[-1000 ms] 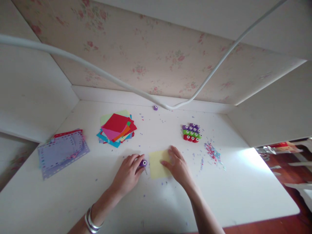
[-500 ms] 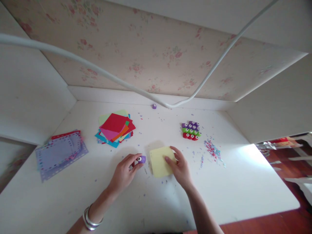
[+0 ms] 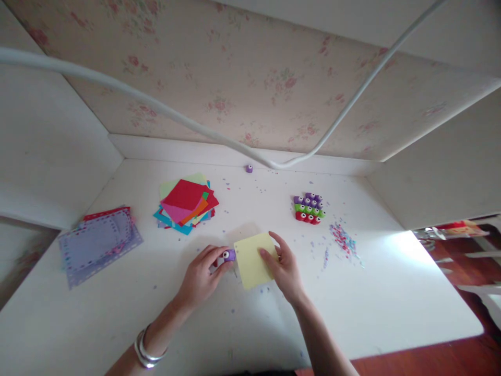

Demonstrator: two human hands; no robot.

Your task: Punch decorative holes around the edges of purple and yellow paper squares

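My left hand (image 3: 204, 270) pinches a small purple craft punch (image 3: 229, 255) with a white, eye-like button on it. Thumb and fingers of my right hand (image 3: 286, 263) grip a pale yellow sheet of paper (image 3: 253, 261) by its right side. Small holes show near the sheet's upper left corner. The sheet's left edge is right beside the punch's front; whether it sits in the slot I cannot tell.
Coloured paper (image 3: 186, 201) is piled at the back left, and punched lilac sheets (image 3: 97, 245) lie farther left. Purple, green and red punches (image 3: 309, 209) stand grouped at right, near scattered confetti (image 3: 344, 241). Another purple punch (image 3: 249, 168) stands by the wall. A white cable (image 3: 176, 117) hangs in front.
My right hand has brought the yellow sheet left, up to the punch, and the sheet has turned slightly. My left hand has barely moved.
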